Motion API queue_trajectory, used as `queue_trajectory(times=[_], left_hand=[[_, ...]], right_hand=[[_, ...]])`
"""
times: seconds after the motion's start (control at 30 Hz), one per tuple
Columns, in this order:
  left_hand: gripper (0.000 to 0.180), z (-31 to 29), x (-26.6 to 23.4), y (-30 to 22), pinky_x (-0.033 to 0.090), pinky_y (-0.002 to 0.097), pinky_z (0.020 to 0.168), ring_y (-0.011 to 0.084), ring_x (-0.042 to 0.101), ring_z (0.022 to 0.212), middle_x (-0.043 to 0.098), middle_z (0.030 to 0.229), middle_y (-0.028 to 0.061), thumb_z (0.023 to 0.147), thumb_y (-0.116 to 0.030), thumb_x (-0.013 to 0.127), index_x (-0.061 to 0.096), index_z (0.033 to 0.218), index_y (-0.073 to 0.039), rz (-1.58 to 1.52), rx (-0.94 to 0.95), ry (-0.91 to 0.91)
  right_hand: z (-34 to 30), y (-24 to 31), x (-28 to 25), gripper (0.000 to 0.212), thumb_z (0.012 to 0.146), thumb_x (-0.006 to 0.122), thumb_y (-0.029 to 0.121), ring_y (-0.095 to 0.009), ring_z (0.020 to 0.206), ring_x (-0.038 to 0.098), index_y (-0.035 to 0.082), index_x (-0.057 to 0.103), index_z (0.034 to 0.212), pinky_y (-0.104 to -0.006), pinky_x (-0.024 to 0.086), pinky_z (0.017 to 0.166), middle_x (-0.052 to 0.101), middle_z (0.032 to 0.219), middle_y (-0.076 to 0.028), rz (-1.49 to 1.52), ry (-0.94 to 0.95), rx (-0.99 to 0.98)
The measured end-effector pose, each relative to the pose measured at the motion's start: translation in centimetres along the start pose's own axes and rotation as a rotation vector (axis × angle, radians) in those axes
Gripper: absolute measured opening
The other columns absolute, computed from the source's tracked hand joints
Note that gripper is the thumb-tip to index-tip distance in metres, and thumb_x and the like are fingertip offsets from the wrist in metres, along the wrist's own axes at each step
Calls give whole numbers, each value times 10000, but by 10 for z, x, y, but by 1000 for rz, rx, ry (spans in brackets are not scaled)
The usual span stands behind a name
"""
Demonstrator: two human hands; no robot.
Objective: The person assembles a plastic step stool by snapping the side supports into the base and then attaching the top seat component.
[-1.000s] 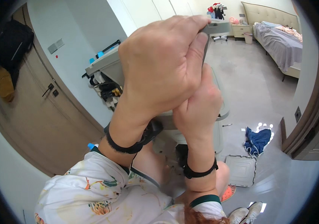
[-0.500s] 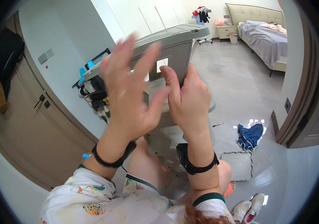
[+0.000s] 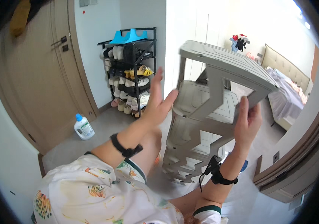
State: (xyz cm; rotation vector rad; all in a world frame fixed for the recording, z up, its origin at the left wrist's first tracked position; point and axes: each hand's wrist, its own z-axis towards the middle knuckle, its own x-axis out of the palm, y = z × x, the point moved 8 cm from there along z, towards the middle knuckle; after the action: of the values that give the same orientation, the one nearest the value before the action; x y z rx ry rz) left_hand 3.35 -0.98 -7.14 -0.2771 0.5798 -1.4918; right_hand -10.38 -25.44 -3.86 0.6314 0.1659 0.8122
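In front of me stands a tall grey plastic shelf rack with several tiers and zigzag openings in the side facing me. My right hand grips the right upright just under the top tier, thumb toward me, with its other fingers partly hidden. At the rack's left side is my left hand, its fingers stretched out and the thumb apart. Its thumb tip comes close to the left edge; I cannot tell whether it touches. Both wrists wear black bands.
Left of the rack, a black shoe rack filled with shoes stands against the wall, a blue plastic piece on top. A white bottle with a blue cap sits by the brown door. A bed is at far right.
My view has swung left, bringing the whole shoe rack and the bottle in. The grey rack now shows its zigzag side. My left hand has dropped from in front of it to its left side.
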Motion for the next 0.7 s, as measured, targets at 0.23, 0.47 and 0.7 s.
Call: queue_trajectory(times=[0.23,0.47,0.7], left_hand=[[510,45,66,24,467,302,865,131,558,896,559,974,35,1009,-294,487,372,1407,3,-754,-431,258],[476,28,76,-10,504,251,638,81,531,770,547,958,21,912,-323,660,482,1232,-19,-943,-441,267],[362,20,79,-56,470,205,595,52,543,720,582,876,21,913,-284,667,530,1118,-20,-1128,-208,341]], right_hand=[[6,-3,-30,267,990,519,249,-94,705,484,-12,553,1032,-231,392,610,561,787,-43,-391,-41,-54],[14,92,-90,364,945,495,175,-203,1037,553,20,523,1274,-328,470,858,578,1193,-148,-981,-258,-296],[11,173,60,343,973,520,262,-234,971,653,70,593,1248,-366,524,812,663,1084,-162,-1391,311,-687]])
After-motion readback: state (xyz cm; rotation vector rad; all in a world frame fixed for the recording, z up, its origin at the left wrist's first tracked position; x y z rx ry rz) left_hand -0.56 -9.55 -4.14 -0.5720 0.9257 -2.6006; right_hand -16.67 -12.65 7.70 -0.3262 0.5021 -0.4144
